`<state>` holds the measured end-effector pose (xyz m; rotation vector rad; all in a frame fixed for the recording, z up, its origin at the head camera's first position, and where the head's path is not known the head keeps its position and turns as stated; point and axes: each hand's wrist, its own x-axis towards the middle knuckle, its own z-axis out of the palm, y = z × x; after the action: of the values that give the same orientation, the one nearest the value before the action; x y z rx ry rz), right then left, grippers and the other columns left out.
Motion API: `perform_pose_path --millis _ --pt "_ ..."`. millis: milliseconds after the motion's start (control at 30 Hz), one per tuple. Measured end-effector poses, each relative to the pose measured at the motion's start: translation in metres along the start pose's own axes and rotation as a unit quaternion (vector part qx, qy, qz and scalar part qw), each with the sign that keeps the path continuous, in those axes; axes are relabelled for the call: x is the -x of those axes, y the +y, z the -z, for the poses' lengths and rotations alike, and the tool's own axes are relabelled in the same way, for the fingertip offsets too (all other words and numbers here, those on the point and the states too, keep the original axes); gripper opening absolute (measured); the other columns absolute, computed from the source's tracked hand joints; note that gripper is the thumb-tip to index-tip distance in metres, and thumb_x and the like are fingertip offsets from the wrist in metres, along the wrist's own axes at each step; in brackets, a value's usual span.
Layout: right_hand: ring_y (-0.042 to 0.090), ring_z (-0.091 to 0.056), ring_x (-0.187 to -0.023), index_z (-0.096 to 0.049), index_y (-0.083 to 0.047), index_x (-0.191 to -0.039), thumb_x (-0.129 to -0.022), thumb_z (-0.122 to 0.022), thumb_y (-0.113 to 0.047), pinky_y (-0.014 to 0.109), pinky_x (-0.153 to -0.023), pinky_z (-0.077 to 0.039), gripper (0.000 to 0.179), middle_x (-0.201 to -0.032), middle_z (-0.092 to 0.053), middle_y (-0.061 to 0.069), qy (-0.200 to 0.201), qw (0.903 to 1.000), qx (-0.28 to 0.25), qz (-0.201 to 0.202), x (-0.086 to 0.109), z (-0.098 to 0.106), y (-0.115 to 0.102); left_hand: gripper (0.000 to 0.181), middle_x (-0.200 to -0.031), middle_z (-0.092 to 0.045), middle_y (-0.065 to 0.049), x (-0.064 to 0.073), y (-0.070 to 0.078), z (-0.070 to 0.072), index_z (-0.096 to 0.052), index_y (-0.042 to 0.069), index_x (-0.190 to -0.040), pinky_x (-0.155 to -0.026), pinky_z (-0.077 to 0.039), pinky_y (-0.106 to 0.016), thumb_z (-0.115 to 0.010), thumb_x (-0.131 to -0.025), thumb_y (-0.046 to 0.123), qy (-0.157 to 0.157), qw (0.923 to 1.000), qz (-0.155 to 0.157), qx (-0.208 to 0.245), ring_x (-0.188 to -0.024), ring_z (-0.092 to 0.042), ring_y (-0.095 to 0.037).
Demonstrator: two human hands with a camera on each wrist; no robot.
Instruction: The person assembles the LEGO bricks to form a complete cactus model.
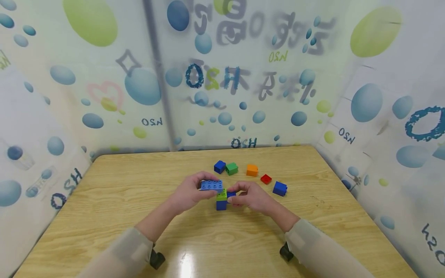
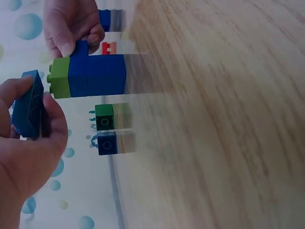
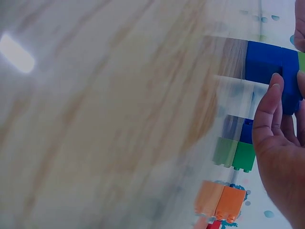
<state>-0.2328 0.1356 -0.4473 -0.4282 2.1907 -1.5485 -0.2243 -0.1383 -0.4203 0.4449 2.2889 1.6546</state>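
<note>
Left hand (image 1: 190,193) pinches light-blue brick (image 1: 211,186) just above stack (image 1: 221,202), apart; right hand (image 1: 252,196) pinches dark-blue side brick (image 1: 231,195); stack stands between hands.

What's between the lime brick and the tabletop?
The upper blue brick and the lower blue brick separate the lime brick from the tabletop; the left wrist view shows both.

Worktop (image 1: 139,175): wood-grain, smooth, glossy w/ bright glare. Lt-blue brick (image 1: 211,186), lime brick (image 1: 221,196) & orange brick (image 1: 252,170): smooth plastic, low sheen. Sleeves (image 1: 123,249): matt cloth. Backdrop (image 1: 205,135): smooth printed sheet, cloth or plastic unclear.
</note>
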Motion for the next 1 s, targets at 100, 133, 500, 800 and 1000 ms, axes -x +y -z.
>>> perform_pose_path --millis 100,133,500,800,1000 --pt "0.019 -0.077 -0.097 -0.074 -0.007 -0.128 -0.102 -0.080 -0.021 0.037 -0.092 -0.068 0.030 -0.123 -0.072 0.010 -0.001 1.0000 0.001 0.004 0.000 0.000 0.000 0.034 -0.137 -0.068 -0.009 0.000 0.000 -0.003 -0.073 0.023 -0.133 -0.094 -0.056 -0.032 -0.083 -0.100 0.024 0.004 0.9996 -0.008 -0.028 -0.113 -0.064 -0.027" --pt "0.019 -0.077 -0.097 -0.074 -0.007 -0.128 -0.102 -0.080 -0.021 0.037 -0.092 -0.068 0.030 -0.123 -0.073 0.010 -0.001 1.0000 0.002 0.005 0.000 0.000 0.000 0.034 -0.138 -0.068 -0.009 0.001 0.000 -0.004 -0.074 0.022 -0.133 -0.093 -0.056 -0.032 -0.083 -0.100 0.024 0.003 0.9993 -0.013 -0.034 -0.113 -0.064 -0.027" --pt "0.020 -0.078 -0.097 -0.076 -0.011 -0.126 -0.102 -0.081 -0.022 0.036 -0.091 -0.068 0.027 -0.123 -0.073 0.008 0.002 1.0000 0.006 0.003 -0.001 0.000 0.002 0.034 -0.147 -0.068 -0.001 0.003 -0.001 -0.012 -0.077 0.030 -0.138 -0.097 -0.056 -0.034 -0.079 -0.104 0.032 0.013 0.9972 -0.033 -0.065 -0.124 -0.063 -0.025" --pt "0.021 -0.078 -0.097 -0.075 -0.012 -0.127 -0.102 -0.081 -0.023 0.035 -0.091 -0.068 0.027 -0.125 -0.074 0.008 0.002 1.0000 0.004 0.002 -0.001 0.001 0.003 0.036 -0.141 -0.074 0.001 0.003 -0.001 -0.015 -0.077 0.021 -0.139 -0.092 -0.055 -0.033 -0.076 -0.106 0.035 0.011 0.9969 -0.042 -0.065 -0.120 -0.063 -0.021" --pt "0.020 -0.078 -0.097 -0.075 -0.009 -0.127 -0.102 -0.080 -0.023 0.036 -0.092 -0.068 0.029 -0.126 -0.073 0.010 0.000 1.0000 0.006 0.005 0.000 0.001 0.003 0.034 -0.140 -0.074 0.001 0.003 -0.001 -0.015 -0.078 0.024 -0.138 -0.086 -0.055 -0.030 -0.077 -0.105 0.034 0.011 0.9972 -0.038 -0.062 -0.114 -0.063 -0.020"
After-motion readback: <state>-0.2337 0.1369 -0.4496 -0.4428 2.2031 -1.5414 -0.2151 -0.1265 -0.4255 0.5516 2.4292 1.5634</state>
